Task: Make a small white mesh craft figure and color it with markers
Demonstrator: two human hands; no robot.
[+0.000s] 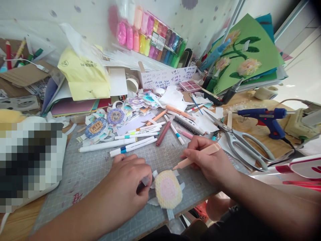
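Note:
My right hand (207, 159) is closed around a peach-coloured marker (195, 157). The marker slants down to the left, its tip just above the upper edge of a rounded textured piece (167, 189). That piece is pale yellow with a pink centre, and whitish tape strips stick out around it over the grey cutting mat (100, 214). At its left side, my left hand (132, 180) has its fingers curled, with a bit of a whitish tape strip (145, 181) between thumb and fingers. I cannot tell whether the marker tip touches the piece.
Several markers (134, 147) lie beyond my hands, beside similar purple (115, 116) and blue pieces (96, 127). Large scissors (240, 144) and a blue glue gun (265, 115) are on the right. A pixelated device (30, 160) stands left. Coloured clay packs (152, 36) lean behind.

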